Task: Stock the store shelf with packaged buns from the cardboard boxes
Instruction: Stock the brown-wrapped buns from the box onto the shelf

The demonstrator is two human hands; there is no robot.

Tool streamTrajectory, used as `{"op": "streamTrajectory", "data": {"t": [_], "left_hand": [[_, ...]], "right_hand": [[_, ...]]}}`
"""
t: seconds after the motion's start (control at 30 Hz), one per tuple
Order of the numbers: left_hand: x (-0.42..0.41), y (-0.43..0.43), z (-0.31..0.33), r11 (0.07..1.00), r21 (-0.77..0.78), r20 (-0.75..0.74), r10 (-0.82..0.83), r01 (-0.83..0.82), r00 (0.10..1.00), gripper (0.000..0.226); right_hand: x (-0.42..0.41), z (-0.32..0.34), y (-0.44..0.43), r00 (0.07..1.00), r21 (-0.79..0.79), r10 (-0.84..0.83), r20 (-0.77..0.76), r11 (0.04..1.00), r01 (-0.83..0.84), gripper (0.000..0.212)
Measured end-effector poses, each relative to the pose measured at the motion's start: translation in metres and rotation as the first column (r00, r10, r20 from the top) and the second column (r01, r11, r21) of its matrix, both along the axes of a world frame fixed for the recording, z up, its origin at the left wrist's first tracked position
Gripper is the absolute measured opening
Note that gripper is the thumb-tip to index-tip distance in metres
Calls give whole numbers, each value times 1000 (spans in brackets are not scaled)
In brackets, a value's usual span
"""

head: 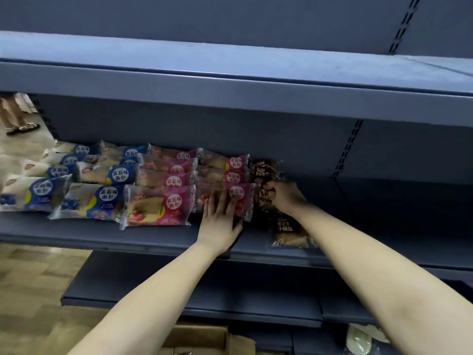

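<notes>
Rows of packaged buns lie on the middle grey shelf (97, 235): blue packs (92, 202) at the left, pink packs (158, 206) in the middle. My left hand (220, 221) lies flat with fingers spread on the front pink pack (239, 198) of the right pink row. My right hand (285, 196) is closed on a dark brown bun pack (266, 198), deep on the shelf beside the pink row. More brown packs (263, 170) sit behind it. Another brown pack (288, 231) lies at the shelf's front edge under my right forearm.
An open cardboard box (204, 339) stands on the floor below the shelves. A pale pack (361, 342) lies on the bottom right. The upper shelf (230, 80) overhangs the hands. A person's sandalled feet (20, 128) stand at the far left on the wood floor.
</notes>
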State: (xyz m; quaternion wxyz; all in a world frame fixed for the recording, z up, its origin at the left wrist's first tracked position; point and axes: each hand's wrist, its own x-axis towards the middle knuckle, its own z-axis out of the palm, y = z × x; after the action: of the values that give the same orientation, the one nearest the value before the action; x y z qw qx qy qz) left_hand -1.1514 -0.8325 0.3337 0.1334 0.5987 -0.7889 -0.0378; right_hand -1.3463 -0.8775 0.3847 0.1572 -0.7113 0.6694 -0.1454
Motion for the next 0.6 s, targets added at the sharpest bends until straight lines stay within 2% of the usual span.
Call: {"op": "streamTrajectory", "data": {"t": [0.1, 0.17, 0.33, 0.47, 0.6], "left_hand": [[0, 0, -6, 999, -40, -80, 15, -18, 997, 66], [1, 0, -7, 998, -54, -102, 21, -26, 995, 65], [0, 0, -7, 998, -59, -118, 23, -30, 993, 65], [2, 0, -6, 998, -45, -106, 28, -33, 994, 66], [2, 0, -5, 999, -29, -106, 28, -31, 994, 66]], "right_hand": [[-3, -2, -1, 997, -37, 20, -74, 999, -23, 35], [-4, -2, 1, 998, -92, 20, -51, 995, -25, 34], [1, -7, 6, 1000, -150, 11, 21, 989, -7, 35], [0, -6, 13, 999, -134, 14, -49, 991, -21, 46], [-11, -2, 23, 997, -160, -65, -35, 985, 58, 43]]}}
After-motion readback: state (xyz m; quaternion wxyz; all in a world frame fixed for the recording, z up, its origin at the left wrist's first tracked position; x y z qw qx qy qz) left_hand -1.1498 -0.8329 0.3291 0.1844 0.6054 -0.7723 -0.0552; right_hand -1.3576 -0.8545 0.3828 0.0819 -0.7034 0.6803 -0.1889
